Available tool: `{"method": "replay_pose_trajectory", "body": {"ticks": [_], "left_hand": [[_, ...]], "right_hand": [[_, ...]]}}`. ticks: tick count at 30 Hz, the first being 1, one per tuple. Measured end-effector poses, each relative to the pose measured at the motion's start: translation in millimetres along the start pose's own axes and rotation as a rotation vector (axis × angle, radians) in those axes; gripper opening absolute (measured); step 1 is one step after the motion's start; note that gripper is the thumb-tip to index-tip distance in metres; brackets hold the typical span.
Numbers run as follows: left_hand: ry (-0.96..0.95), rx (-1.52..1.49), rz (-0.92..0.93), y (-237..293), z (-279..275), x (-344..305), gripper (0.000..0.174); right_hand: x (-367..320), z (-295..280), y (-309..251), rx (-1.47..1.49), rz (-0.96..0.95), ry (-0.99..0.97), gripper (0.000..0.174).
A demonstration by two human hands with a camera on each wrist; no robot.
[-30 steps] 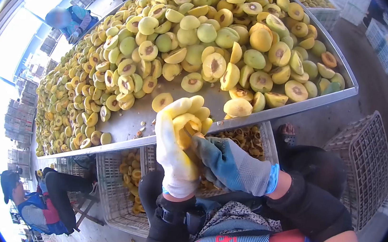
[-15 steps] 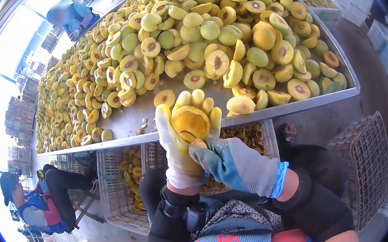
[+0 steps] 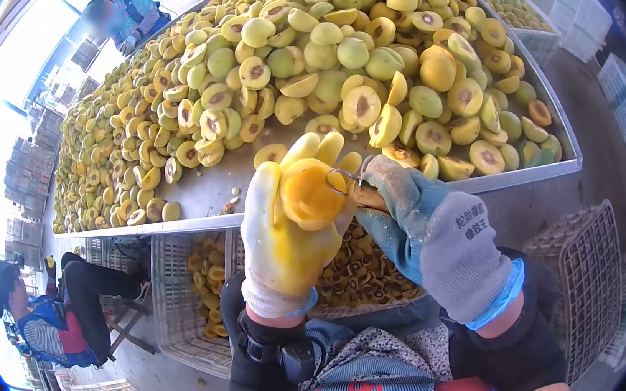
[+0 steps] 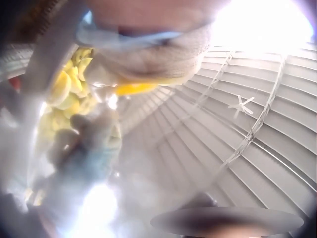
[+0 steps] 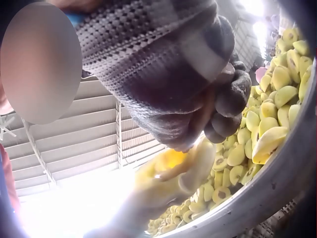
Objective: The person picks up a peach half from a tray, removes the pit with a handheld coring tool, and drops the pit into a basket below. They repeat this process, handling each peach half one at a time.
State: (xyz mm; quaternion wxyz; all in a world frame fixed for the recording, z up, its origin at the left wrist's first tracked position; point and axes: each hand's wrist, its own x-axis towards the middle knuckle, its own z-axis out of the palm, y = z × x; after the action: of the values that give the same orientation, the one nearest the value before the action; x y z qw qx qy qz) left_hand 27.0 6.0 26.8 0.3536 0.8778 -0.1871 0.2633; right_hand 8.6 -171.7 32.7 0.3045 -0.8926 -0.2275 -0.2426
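In the head view the left hand (image 3: 287,231), in a yellow-stained white glove, cradles a yellow fruit half (image 3: 311,194) in its palm, fingers bent around it. The right hand (image 3: 440,229), in a grey and blue glove, grips the wooden handle (image 3: 367,198) of a tool whose thin metal loop (image 3: 341,182) lies at the fruit's right edge. The right wrist view has the right hand (image 5: 168,74) with curled dark fingers above the fruit (image 5: 173,158). The left wrist view is blurred; the left hand's glove (image 4: 148,62) crosses its top.
Halved fruit (image 3: 333,55) is heaped on a metal-edged table (image 3: 202,223). Below it stand crates, one (image 3: 179,319) with yellow pieces, another with brownish scraps (image 3: 366,275). An empty-looking crate (image 3: 589,281) stands at right. Two people sit or stand at left.
The right hand has lifted and moved right with the tool, turning its back to the head view. The fruit half, earlier showing its hollow, now shows a rounded surface in the left hand.
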Motion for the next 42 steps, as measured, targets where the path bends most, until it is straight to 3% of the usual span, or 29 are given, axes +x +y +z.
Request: {"method": "replay_pose_trajectory", "body": {"ticks": [3,5,7,11,13,17,21,42], "left_hand": [[-0.098,0.17,0.012,15,-12,1,0.048],[-0.162,0.251,0.012,30,-20,4,0.051],[-0.121,-0.014,-0.082,32,-17,0,0.054],[0.059,-0.944,-0.518,58,-15,-1,0.054],[0.015,-1.726,-0.852,63,-41,-1,0.051],[0.323,-1.569,-1.211,135,-63,21,0.063],[0.347,-1.624,-1.273,149,-71,29,0.066],[0.177,-1.847,-1.054,93,-68,13,0.064]], "right_hand": [[-1,-10,1,-0.124,-0.108,-0.038,0.035],[6,-28,-12,-0.107,-0.045,-0.156,0.042],[11,-45,-19,-0.066,-0.016,-0.215,0.045],[14,-67,-24,0.091,0.026,-0.246,0.042],[17,-80,-27,0.196,0.06,-0.281,0.043],[15,-83,-24,0.371,0.122,-0.325,0.042],[14,-79,-19,0.456,0.166,-0.338,0.041],[6,-64,-21,0.552,0.264,-0.223,0.037]]}}
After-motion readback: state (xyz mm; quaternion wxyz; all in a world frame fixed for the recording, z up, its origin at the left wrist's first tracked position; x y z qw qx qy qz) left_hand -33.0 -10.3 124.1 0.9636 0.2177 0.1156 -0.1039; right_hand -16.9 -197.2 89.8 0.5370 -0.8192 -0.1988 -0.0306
